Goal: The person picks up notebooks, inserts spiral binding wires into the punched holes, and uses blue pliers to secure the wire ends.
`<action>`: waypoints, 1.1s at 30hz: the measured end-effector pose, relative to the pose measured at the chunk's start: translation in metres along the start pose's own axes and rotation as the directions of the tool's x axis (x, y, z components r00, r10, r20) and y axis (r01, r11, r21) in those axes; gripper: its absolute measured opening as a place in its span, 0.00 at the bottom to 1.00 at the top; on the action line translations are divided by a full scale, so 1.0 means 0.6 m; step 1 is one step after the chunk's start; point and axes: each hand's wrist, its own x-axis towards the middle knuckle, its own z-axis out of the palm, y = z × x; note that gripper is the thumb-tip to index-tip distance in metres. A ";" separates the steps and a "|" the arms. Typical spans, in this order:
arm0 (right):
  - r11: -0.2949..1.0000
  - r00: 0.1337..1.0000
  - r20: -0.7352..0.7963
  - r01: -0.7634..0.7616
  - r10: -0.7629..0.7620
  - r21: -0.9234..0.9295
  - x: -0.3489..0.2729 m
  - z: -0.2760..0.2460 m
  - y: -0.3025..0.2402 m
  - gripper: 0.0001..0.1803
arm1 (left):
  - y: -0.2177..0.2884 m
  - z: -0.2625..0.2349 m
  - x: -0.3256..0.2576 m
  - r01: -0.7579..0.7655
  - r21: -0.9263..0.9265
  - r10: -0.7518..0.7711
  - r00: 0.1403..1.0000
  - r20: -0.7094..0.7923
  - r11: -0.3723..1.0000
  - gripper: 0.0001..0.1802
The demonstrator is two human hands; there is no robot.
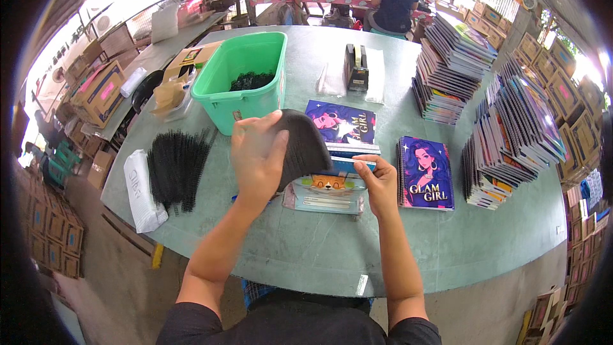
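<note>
Taking the green tub [246, 80] as landmark: far to its left, off the bench [319, 249], cardboard boxes [96, 92] crowd a side table. Below and left of the tub a white bag [139, 188] lies beside a bundle of black spiral coils [175, 166]. More coils show inside the tub.

Just below the tub's right corner the left hand [255, 156] is raised, its fingers [274, 134] closed over the edge of a dark cover sheet [305, 144], which bows upward in the grip. The sheet looks thin, light and bendy; I judge it creases easily, so holding it at an edge with a flat pinch suits it best.

Right of that, the right hand [382, 182] rests on a notebook stack [332, 182] below the tub; thumb and forefinger are pinched nearly shut on a pale page edge.

Further right of the tub lie two illustrated purple notebooks [426, 172], and a black tape dispenser [356, 67] stands level with the tub. Farthest right, tall fanned piles of notebooks [511, 128] rise, likely heavy together. Behind the bench a seated person [393, 3] faces away.
</note>
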 end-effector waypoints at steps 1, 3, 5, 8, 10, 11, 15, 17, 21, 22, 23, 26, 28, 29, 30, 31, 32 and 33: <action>1.000 1.000 -0.004 0.002 -0.002 0.015 0.001 0.003 0.000 0.12 | 0.003 0.001 0.006 0.004 0.037 0.003 0.984 -0.176 0.999 0.16; 0.999 1.000 -0.012 0.007 -0.006 0.045 0.004 0.007 0.002 0.12 | -0.006 0.019 -0.028 0.051 -0.030 -0.035 0.917 0.397 0.998 0.14; 1.000 1.000 -0.005 -0.024 0.024 -0.018 0.002 -0.001 0.007 0.12 | -0.006 0.028 -0.028 -0.066 -0.128 0.107 0.930 0.352 0.990 0.15; 0.998 1.000 -0.021 0.012 -0.011 0.061 0.000 0.010 0.000 0.12 | 0.018 0.023 0.007 0.105 -0.168 -0.166 0.896 -0.411 0.980 0.17; 0.996 1.000 -0.030 -0.006 0.009 0.094 0.002 0.007 0.006 0.15 | 0.030 0.042 -0.009 0.012 -0.003 -0.012 1.000 0.001 1.000 0.16; 0.996 1.000 -0.005 -0.028 0.029 0.081 0.004 -0.002 0.007 0.19 | 0.028 0.028 -0.001 -0.011 -0.003 0.011 0.997 0.073 1.000 0.16; 0.989 0.998 0.042 -0.043 0.037 0.140 -0.001 -0.001 -0.004 0.28 | 0.046 0.015 0.040 -0.058 -0.023 0.051 0.971 -0.232 0.998 0.16; 0.990 0.997 0.062 -0.061 0.053 0.130 -0.002 0.004 -0.012 0.28 | 0.026 0.035 0.009 -0.030 -0.013 0.032 0.971 0.236 0.999 0.16; 0.982 0.996 0.054 -0.081 0.073 0.168 -0.004 -0.007 -0.005 0.26 | 0.047 0.042 0.023 -0.012 -0.101 0.015 1.000 0.024 0.995 0.16; 0.985 0.995 0.044 -0.092 0.086 0.148 -0.004 -0.013 0.010 0.25 | 0.049 0.042 0.032 -0.041 -0.114 0.013 0.973 -0.232 0.993 0.17; 0.988 0.995 0.036 -0.097 0.093 0.123 0.002 -0.021 0.025 0.25 | 0.051 0.041 0.033 -0.102 0.033 0.106 0.985 -0.134 0.994 0.16; 0.991 0.994 0.032 -0.110 0.108 0.076 -0.001 -0.019 0.013 0.25 | 0.047 0.064 0.006 0.002 -0.082 0.023 0.949 0.315 0.997 0.13; 0.994 0.997 0.056 -0.062 0.057 0.093 -0.003 -0.009 0.007 0.24 | 0.049 0.070 0.024 -0.003 -0.087 0.013 0.993 0.119 0.996 0.13; 0.993 0.997 0.076 -0.011 0.002 0.121 0.002 -0.005 0.006 0.23 | 0.050 0.073 0.028 -0.005 -0.092 0.007 1.000 0.025 0.996 0.13; 0.988 0.994 0.095 0.040 -0.054 0.150 0.002 -0.004 0.007 0.22 | 0.045 0.083 0.001 0.004 -0.051 0.012 0.952 0.306 0.999 0.13; 0.997 0.991 0.110 0.066 -0.070 0.042 0.000 -0.008 0.003 0.20 | 0.043 0.096 -0.037 -0.070 0.043 0.036 0.847 0.531 0.997 0.13; 0.994 0.987 0.133 0.098 -0.090 -0.054 -0.001 -0.006 -0.002 0.17 | 0.028 0.117 -0.099 -0.065 -0.050 0.082 0.797 0.598 0.997 0.14; 0.980 0.983 0.146 0.131 -0.109 -0.149 -0.002 -0.006 -0.005 0.15 | 0.021 0.126 -0.117 -0.111 -0.063 0.128 0.840 0.527 0.992 0.14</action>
